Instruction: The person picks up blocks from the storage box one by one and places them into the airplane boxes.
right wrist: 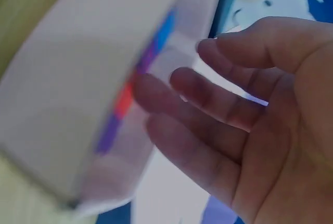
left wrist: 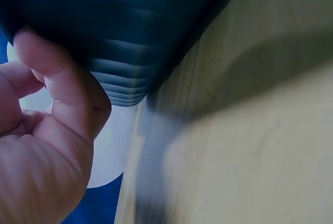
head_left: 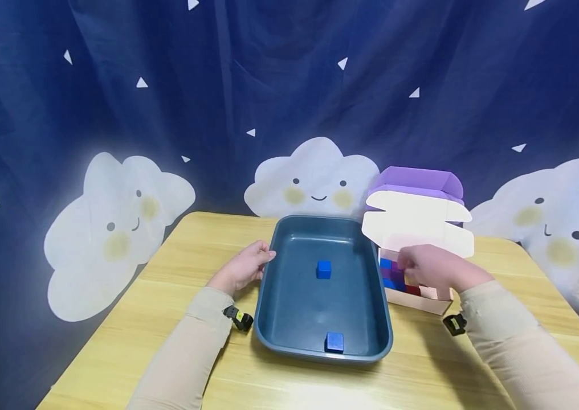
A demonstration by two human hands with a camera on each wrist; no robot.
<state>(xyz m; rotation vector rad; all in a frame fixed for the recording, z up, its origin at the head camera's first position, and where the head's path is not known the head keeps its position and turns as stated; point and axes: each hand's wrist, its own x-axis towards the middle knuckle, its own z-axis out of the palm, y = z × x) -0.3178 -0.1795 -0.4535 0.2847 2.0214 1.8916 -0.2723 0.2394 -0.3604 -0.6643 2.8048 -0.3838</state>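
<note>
A dark blue-green tray [head_left: 297,319] lies on the table with two blue cubes in it, one near the middle [head_left: 323,270] and one near the front [head_left: 334,342]. At its left side, my left hand [head_left: 243,266] grips the rim; in the left wrist view, bent fingers [left wrist: 60,78] meet the outer wall. My right hand [head_left: 435,266] reaches over an open cardboard box [head_left: 418,300] to the tray's right. Its fingers [right wrist: 177,140] are loosely bent, with nothing seen between them. Blue, purple and red blocks [head_left: 391,275] sit in the box, partly hidden by the hand.
The box's lid [head_left: 415,219], white inside and purple outside, stands raised at the back. Behind the wooden table [head_left: 207,233] hangs a dark blue curtain [head_left: 289,85] with white clouds. The box stands close against the tray's right side.
</note>
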